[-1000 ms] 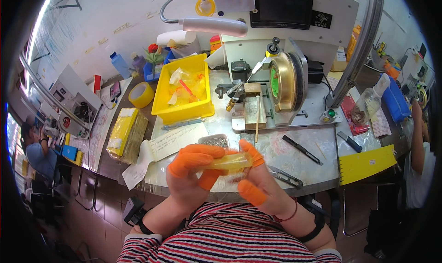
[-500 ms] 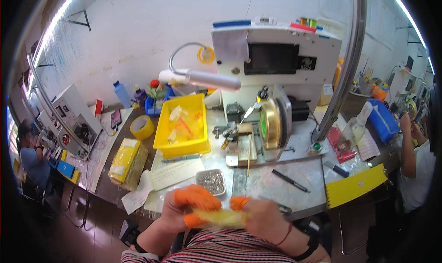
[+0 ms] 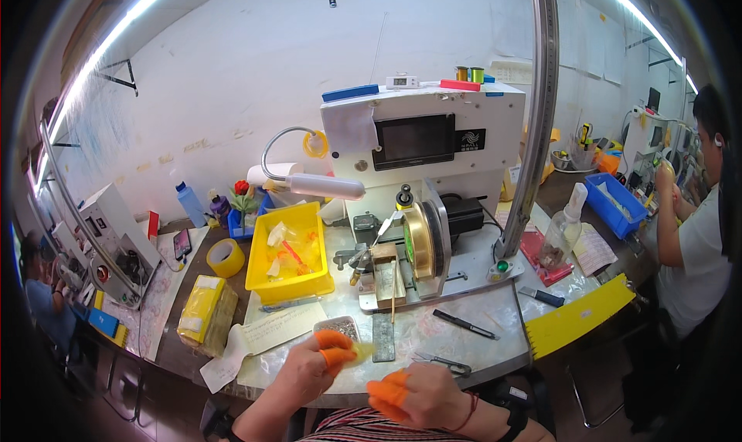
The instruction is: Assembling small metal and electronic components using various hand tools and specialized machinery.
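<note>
Orange finger covers sit on the fingers of both my hands. My left hand [image 3: 305, 368] is closed on a crumpled, see-through yellowish piece [image 3: 362, 353], which pokes out past the fingertips; it looks like thin plastic. Just behind that hand is a small white dish of tiny metal parts [image 3: 337, 325], partly covered by the fingers. My right hand [image 3: 423, 395] hovers at the table's front edge, fingers curled together, and what they hold, if anything, is hidden. A flat grey metal strip [image 3: 383, 338] lies beyond the gap between my hands.
A machine with a gold wheel [image 3: 420, 242] stands behind. To its left are a yellow bin [image 3: 290, 291], a tape roll [image 3: 225, 258] and a taped block [image 3: 207, 310]. A black pen-like tool [image 3: 466, 324] and snips [image 3: 444, 363] lie at right. A co-worker [image 3: 696, 233] sits far right.
My hands have come apart; the yellowish piece, stretched between them before, now shows only at my left hand. The whole view has shifted, with more wall visible above.
</note>
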`<state>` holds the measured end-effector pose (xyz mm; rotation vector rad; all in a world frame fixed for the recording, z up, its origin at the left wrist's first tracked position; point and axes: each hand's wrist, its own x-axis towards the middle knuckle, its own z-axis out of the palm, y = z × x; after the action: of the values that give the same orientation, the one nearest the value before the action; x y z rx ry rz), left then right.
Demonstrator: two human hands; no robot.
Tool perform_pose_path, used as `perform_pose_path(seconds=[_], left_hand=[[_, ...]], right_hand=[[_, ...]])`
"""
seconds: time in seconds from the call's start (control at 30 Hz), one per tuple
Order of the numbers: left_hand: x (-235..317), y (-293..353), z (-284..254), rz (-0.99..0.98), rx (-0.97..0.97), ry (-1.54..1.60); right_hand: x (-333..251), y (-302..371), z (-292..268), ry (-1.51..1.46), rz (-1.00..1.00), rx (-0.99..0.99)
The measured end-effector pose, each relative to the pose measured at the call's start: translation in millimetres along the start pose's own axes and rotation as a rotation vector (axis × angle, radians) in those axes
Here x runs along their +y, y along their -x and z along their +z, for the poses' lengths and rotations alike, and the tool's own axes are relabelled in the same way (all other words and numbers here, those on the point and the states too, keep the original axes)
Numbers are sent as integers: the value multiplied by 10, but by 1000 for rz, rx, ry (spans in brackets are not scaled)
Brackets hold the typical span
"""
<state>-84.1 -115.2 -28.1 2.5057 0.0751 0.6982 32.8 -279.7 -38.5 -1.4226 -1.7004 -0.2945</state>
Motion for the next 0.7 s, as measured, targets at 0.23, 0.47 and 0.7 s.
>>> perform_pose_path(seconds=[0.23,0.47,0.7], left_hand=[[166,51,31,134,-25,507],[90,-22,-5,-47,-95,307],[-644,-524,-928,160,1203,-295]], right_hand=[[114,12,64,-224,225,54],[236,92,81,-266,125,111],[501,393,207,-87,377,210]])
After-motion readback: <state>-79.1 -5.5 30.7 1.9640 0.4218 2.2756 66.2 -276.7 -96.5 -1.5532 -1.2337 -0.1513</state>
